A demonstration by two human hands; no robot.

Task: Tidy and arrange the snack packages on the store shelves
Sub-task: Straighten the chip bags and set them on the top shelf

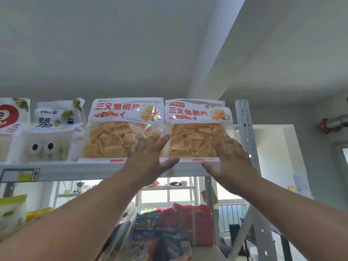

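Note:
Two matching bags of orange crisps with white tops and red lettering stand upright side by side on the top shelf [75, 171]: the left crisp bag [120, 129] and the right crisp bag [195, 129]. My left hand [150, 157] is raised with fingers straight, its fingertips at the seam between the two bags. My right hand [231, 159] is spread flat by the right bag's right edge. Neither hand grips anything; whether they touch the bags I cannot tell.
A white bag with googly eyes [52, 132] and a red-and-white bag [11, 125] stand further left. A perforated metal upright [246, 129] bounds the shelf on the right. Below, red and blue snack bags [175, 228] crowd a lower shelf.

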